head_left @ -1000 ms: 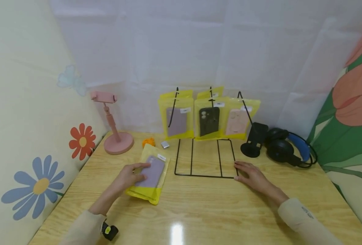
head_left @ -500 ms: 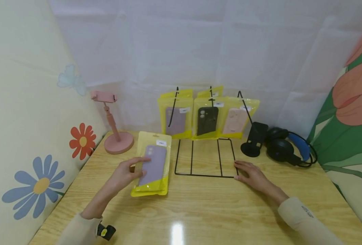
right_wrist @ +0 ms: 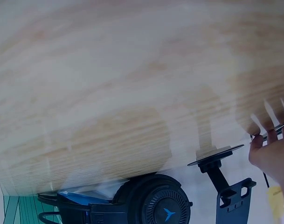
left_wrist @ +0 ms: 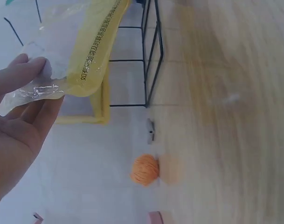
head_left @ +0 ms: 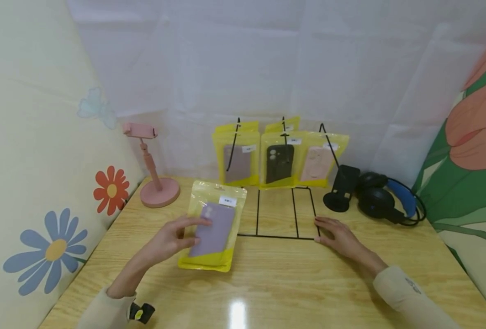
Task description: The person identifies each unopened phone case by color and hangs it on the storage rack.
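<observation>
The left hand (head_left: 166, 242) holds a yellow pouch (head_left: 215, 226) lifted off the table (head_left: 292, 283), thumb over its face and fingers curled behind its left edge; the left wrist view shows the fingertips (left_wrist: 25, 74) pinching the crinkled clear film. Inside the pouch lies a flat, matte lilac phone case (head_left: 212, 229) with rounded corners, under a small white label. The pouch is glossy and thin, clear in front with a yellow border, and it hangs just left of the black wire rack (head_left: 283, 212). The right hand (head_left: 338, 235) rests flat on the table, fingers relaxed, fingertips touching the rack's front right corner as if steadying it. Judging from this, the step in hand is carrying the pouch toward the rack; hanging it would call for lining up the hole at the pouch's top with one of the thin upright pegs (head_left: 237, 124), where three similar pouches (head_left: 282, 157) are hung. The film looks slippery and floppy, so a firm pinch near the top would help.
</observation>
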`<state>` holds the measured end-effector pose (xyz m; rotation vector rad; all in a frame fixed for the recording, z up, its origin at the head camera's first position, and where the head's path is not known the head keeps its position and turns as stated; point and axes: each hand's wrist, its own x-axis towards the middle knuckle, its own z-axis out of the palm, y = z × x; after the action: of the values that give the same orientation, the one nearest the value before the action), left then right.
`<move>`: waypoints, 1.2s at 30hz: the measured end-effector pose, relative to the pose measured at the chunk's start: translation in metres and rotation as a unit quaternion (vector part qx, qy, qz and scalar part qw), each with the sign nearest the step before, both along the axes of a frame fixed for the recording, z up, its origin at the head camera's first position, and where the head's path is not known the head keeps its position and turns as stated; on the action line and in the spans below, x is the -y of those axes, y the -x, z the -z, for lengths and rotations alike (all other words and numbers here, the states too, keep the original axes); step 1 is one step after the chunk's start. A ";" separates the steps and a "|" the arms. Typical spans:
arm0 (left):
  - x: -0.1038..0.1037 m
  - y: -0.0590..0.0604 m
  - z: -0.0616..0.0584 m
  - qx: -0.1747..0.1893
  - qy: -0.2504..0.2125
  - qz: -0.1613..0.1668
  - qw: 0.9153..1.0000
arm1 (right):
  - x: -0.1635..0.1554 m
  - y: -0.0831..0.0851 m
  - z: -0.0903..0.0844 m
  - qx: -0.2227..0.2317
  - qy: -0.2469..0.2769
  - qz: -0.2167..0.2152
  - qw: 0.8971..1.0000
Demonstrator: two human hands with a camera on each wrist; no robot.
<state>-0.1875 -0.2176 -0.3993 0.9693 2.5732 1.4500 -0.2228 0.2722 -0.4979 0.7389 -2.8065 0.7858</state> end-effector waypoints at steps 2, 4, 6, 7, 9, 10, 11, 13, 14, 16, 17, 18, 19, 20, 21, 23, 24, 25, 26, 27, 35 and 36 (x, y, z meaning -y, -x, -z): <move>-0.002 -0.003 -0.003 -0.010 -0.006 0.013 1.000 | 0.000 0.000 0.000 0.001 -0.001 0.001 1.000; -0.006 -0.005 -0.008 -0.019 -0.014 0.023 0.999 | 0.000 0.000 0.000 0.003 0.000 0.003 1.000; -0.009 -0.007 -0.015 -0.029 -0.020 0.029 0.999 | -0.001 -0.001 0.001 0.003 0.000 0.003 1.000; -0.011 -0.008 -0.018 -0.034 -0.023 0.032 0.999 | -0.001 -0.001 0.001 0.003 0.000 0.003 1.000; -0.015 -0.008 -0.024 -0.053 -0.023 0.034 0.998 | -0.001 0.000 0.001 0.002 -0.001 0.003 1.000; -0.018 -0.007 -0.027 -0.064 -0.023 0.035 0.997 | -0.001 0.000 0.002 0.001 -0.002 0.004 1.000; -0.020 -0.006 -0.030 -0.068 -0.024 0.037 0.997 | -0.001 0.000 0.002 0.001 -0.003 0.004 1.000; -0.023 -0.003 -0.034 -0.073 -0.022 0.036 0.996 | -0.001 0.000 0.001 0.002 -0.003 0.005 1.000; -0.024 -0.002 -0.036 -0.077 -0.018 0.032 0.996 | -0.001 0.000 0.001 0.002 -0.003 0.004 1.000; -0.026 0.000 -0.038 -0.073 -0.013 0.029 0.997 | 0.000 0.000 0.000 0.003 -0.003 0.003 1.000; -0.026 0.001 -0.038 -0.069 -0.011 0.028 0.997 | 0.000 -0.001 0.000 0.003 -0.003 0.001 1.000; -0.026 0.001 -0.038 -0.065 -0.012 0.029 0.997 | 0.000 -0.001 0.000 0.002 -0.003 -0.001 1.000; -0.026 0.002 -0.038 -0.058 -0.015 0.031 0.998 | 0.000 -0.001 0.000 0.002 -0.003 -0.001 1.000; -0.026 0.003 -0.038 -0.055 -0.020 0.035 0.998 | 0.000 -0.001 0.000 0.001 -0.004 -0.002 1.000; -0.026 0.004 -0.037 -0.055 -0.022 0.038 0.998 | 0.000 -0.001 0.000 0.000 -0.005 -0.002 1.000; -0.026 0.007 -0.036 -0.060 -0.029 0.044 0.997 | 0.000 -0.002 0.000 -0.002 -0.005 -0.001 1.000; -0.026 0.008 -0.035 -0.063 -0.031 0.044 0.997 | 0.000 -0.002 0.000 -0.003 -0.003 -0.001 1.000; -0.026 0.010 -0.034 -0.069 -0.031 0.043 0.996 | 0.000 -0.002 0.000 -0.004 -0.002 0.000 1.000; -0.026 0.011 -0.034 -0.077 -0.029 0.042 0.996 | 0.000 -0.002 0.001 -0.006 -0.003 0.000 1.000; -0.026 0.013 -0.033 -0.082 -0.027 0.038 0.996 | 0.000 -0.002 0.001 -0.007 -0.002 0.000 1.000; -0.027 0.030 -0.028 -0.059 -0.022 0.011 0.998 | 0.000 -0.001 0.000 -0.002 -0.001 0.000 1.000; -0.028 0.032 -0.028 -0.052 -0.022 0.010 0.998 | 0.000 -0.001 0.000 -0.003 -0.003 0.000 1.000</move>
<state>-0.2199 -0.1899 -0.3709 1.1009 2.6043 1.4970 -0.2220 0.2718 -0.4976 0.7402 -2.8058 0.7733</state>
